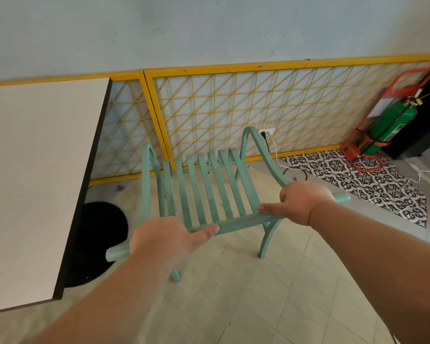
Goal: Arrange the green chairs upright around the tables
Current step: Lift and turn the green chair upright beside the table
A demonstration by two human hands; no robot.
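We are holding the green chair (209, 192) by its top rail, looking down over its slatted back, and it is standing upright with its legs on the pale tiled floor (258, 294), just right of the table (35, 182) and in front of the yellow grid panel (233, 108) running along the wall. Our left hand (164, 242) is clenching the left end of the rail, thumb lying along its top and fingers wrapping out of sight beneath. Our right hand (303, 202) is gripping the right end the same way, thumb pointing inward along the rail. The table's white top is reaching toward us on the left, and its round black base (102, 242) is sitting on the floor beside the chair's left legs. Well off to the right, a green cylinder (392, 125) is leaning in a red stand (363, 145) on a patch of patterned tiles (358, 180), with white cables trailing across them.
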